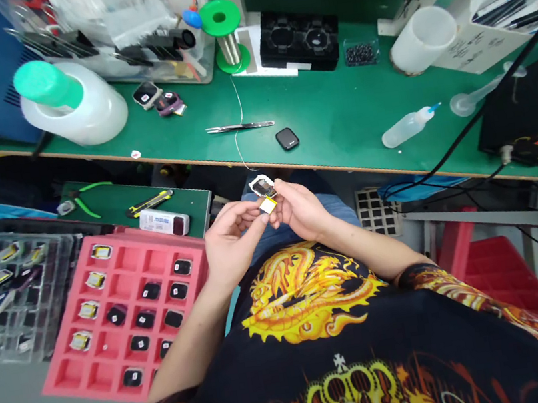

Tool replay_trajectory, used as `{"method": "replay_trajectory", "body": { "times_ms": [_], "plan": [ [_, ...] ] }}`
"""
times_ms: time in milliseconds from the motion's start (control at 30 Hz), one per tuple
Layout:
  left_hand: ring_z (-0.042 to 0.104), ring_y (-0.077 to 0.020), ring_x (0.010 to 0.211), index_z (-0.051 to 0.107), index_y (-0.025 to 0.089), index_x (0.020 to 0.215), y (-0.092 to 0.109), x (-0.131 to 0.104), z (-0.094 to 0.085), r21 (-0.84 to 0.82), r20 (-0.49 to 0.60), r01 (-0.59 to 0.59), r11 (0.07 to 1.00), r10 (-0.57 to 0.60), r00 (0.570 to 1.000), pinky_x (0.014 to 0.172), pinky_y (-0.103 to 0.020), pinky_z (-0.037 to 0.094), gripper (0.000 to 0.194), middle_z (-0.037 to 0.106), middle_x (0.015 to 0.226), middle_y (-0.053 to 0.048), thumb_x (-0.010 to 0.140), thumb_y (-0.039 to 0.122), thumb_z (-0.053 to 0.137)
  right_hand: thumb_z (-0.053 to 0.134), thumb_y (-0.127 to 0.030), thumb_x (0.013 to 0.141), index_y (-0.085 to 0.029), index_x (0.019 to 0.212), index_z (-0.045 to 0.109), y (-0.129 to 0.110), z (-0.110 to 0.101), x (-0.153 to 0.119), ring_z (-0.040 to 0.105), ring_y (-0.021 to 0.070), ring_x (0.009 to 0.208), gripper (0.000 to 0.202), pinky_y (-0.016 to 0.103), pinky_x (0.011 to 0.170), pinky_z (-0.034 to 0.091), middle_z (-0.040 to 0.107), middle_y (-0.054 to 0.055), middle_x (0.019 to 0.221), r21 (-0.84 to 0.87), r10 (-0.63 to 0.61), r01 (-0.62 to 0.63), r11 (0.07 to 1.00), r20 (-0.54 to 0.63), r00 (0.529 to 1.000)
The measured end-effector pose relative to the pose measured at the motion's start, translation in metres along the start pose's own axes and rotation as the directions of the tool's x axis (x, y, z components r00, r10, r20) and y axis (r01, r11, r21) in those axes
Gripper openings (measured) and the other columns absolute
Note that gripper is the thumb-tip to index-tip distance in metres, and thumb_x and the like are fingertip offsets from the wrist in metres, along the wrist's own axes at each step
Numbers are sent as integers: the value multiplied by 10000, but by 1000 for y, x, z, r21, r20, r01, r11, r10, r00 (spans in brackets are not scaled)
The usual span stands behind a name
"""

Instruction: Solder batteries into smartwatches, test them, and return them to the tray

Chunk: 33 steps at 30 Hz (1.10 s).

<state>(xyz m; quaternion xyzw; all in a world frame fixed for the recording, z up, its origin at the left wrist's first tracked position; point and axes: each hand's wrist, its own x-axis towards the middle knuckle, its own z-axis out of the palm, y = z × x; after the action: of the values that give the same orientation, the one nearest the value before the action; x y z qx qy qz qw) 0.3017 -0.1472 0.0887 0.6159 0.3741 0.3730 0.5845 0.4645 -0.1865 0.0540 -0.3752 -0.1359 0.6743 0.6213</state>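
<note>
Before my chest, just off the bench's front edge, both hands meet around a small opened smartwatch. My right hand grips its pale watch case, with dark inner parts showing. Between the thumb and fingers of my left hand is a small battery with yellow edging, close against the case. Whether a cable joins the two I cannot tell. On the bench beyond lie a pair of tweezers and a dark square watch piece.
A solder spool trails wire over the bench. Left are a white bottle and a pink tray of watch parts. A dropper bottle lies right, near a black device with a red display and cables.
</note>
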Motion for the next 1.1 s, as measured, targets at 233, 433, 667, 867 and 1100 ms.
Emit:
{"method": "replay_trajectory", "body": {
  "times_ms": [233,433,667,867,1100],
  "plan": [
    [735,-147,859,844,219,1108,1,-1,1,32,1,-4,999,4,1000,801,-281,618,209,742,1050,-54,914,289,879,795,-614,935,-134,932,709,-3,0,-3,637,113,553,488,218,491,555,719,15,699,55,70,-70,996,-5,998],
    [734,-139,822,842,213,1082,2,-3,1,8,-7,9,1000,-9,1000,761,-265,622,183,744,1032,-50,917,283,879,685,-552,1035,-140,943,698,-2,-3,-1,628,111,557,423,223,512,548,711,12,703,103,161,-163,981,21,987],
    [724,-139,737,845,200,1086,-9,-4,-5,-78,-26,56,995,-59,998,655,-252,615,190,774,1006,-66,924,292,880,663,-568,1035,-157,992,676,2,-9,1,623,112,574,413,232,537,537,706,-3,733,121,239,-250,961,96,966],
    [715,-142,724,833,217,1153,-17,0,-11,-178,-112,68,982,-89,990,642,-241,606,281,785,923,-43,905,325,908,861,-550,862,-178,1121,689,6,3,-10,651,114,614,485,242,536,548,737,-3,843,-206,-38,43,978,29,999],
    [751,-173,979,841,227,1190,-12,-2,-12,-362,11,171,917,-179,984,847,-248,635,373,799,1135,-79,843,303,953,836,-330,902,-216,1213,704,5,6,-24,670,123,793,357,272,714,581,754,27,1034,-709,-508,513,483,250,824]
  ]
}}
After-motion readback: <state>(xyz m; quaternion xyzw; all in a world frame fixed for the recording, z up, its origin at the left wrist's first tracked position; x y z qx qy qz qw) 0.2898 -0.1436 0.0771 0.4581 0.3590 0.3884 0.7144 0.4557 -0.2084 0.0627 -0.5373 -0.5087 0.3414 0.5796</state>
